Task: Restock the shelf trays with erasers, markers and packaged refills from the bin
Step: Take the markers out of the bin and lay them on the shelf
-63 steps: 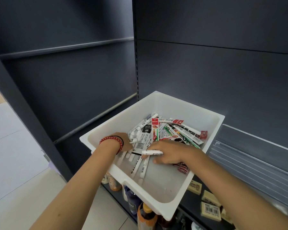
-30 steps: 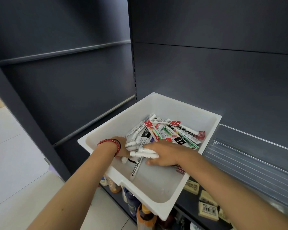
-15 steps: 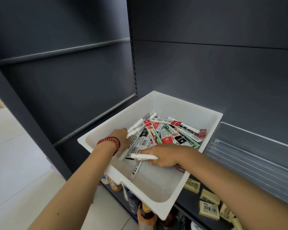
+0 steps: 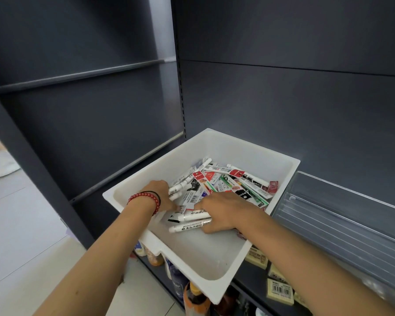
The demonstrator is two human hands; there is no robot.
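Two hands work inside the white bin (image 4: 237,151), which overhangs the shelf edge, probably parked there to keep stock within reach. Left hand (image 4: 160,193), red bead bracelet (image 4: 146,197) at the wrist, curls round a small marker bundle (image 4: 177,190) near the bin's left wall; I judge it is gathering like with like. Right hand (image 4: 221,212) lies palm-down, fingers and thumb closed on two loose markers (image 4: 193,221) low over the bin floor. Packaged refills (image 4: 237,185) are heaped toward the far wall, no hand on them. Clear shelf tray (image 4: 340,224) sits just right of the bin, the likely destination. Erasers (image 4: 279,291) already lie on the shelf below.
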